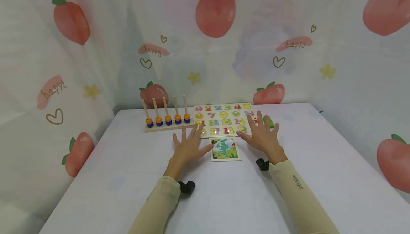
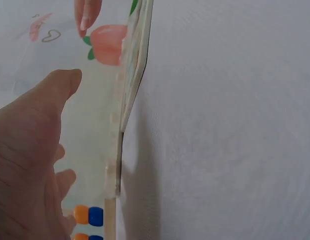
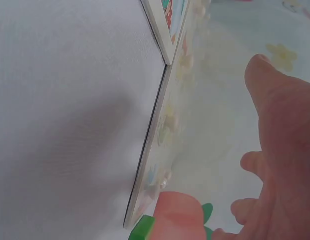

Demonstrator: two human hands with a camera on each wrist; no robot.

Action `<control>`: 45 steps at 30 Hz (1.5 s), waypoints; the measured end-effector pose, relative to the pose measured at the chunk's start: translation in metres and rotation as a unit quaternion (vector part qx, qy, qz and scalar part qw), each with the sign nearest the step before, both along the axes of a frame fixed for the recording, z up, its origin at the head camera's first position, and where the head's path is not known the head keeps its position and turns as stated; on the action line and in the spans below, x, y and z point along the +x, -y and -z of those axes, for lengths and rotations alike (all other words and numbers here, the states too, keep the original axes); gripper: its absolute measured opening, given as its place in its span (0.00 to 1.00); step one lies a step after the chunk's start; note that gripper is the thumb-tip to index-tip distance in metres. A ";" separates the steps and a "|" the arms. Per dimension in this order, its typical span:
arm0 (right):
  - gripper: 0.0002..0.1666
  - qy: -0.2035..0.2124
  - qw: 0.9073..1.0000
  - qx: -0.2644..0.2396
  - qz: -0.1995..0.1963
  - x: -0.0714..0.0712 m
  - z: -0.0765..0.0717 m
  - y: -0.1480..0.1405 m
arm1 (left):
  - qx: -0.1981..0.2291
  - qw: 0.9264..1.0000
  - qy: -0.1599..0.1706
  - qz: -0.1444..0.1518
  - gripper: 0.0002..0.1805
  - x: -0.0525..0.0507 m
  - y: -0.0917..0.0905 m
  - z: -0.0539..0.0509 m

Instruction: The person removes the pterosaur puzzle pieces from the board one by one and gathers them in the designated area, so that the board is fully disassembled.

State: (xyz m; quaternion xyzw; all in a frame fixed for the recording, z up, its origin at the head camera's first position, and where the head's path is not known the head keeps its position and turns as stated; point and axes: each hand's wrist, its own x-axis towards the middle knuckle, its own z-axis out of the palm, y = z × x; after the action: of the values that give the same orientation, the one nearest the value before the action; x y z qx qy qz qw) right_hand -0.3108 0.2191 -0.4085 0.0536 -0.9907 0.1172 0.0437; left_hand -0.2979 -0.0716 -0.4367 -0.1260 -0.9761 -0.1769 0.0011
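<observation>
My left hand (image 1: pixel 187 150), fingers spread, hangs above the table just left of a small dinosaur picture puzzle (image 1: pixel 225 149). In the head view its thumb tip overlaps the puzzle's left edge; the left wrist view shows that thumb apart from the boards. My right hand (image 1: pixel 263 138) is spread too, over the lower right corner of a number puzzle board (image 1: pixel 230 114) with colourful numerals, and covers part of it. Neither hand holds anything. Behind the left hand stands a wooden peg counter (image 1: pixel 168 126) with orange and blue beads on its upright pegs.
A green block-like thing (image 1: pixel 268 121) lies beside the number board's right side, partly hidden by the right fingers. The white table (image 1: pixel 105 177) meets a fruit-printed cloth (image 1: pixel 217 73) at its back and sides. The dinosaur puzzle lies against the number board's front edge.
</observation>
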 end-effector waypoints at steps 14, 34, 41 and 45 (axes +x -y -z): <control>0.56 0.054 0.995 -0.081 -0.026 0.000 -0.002 0.013 | 0.011 0.997 0.058 0.050 0.56 0.010 -0.009 0.009; 0.52 0.067 0.979 -0.158 -0.110 -0.006 -0.011 0.034 | -0.002 0.995 0.085 0.046 0.54 0.016 -0.010 0.013; 0.48 0.061 0.971 -0.180 -0.145 -0.006 -0.013 0.046 | -0.014 0.995 0.088 0.040 0.55 0.017 -0.011 0.012; 0.46 0.061 0.968 -0.188 -0.152 -0.006 -0.013 0.053 | -0.016 0.995 0.088 0.042 0.54 0.016 -0.011 0.012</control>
State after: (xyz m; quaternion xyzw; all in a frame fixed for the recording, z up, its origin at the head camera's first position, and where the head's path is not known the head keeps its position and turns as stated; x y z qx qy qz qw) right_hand -0.3168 0.1661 -0.3959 0.1873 -0.9319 0.3095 -0.0258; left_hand -0.2817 -0.0606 -0.4488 -0.1508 -0.9691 -0.1714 -0.0939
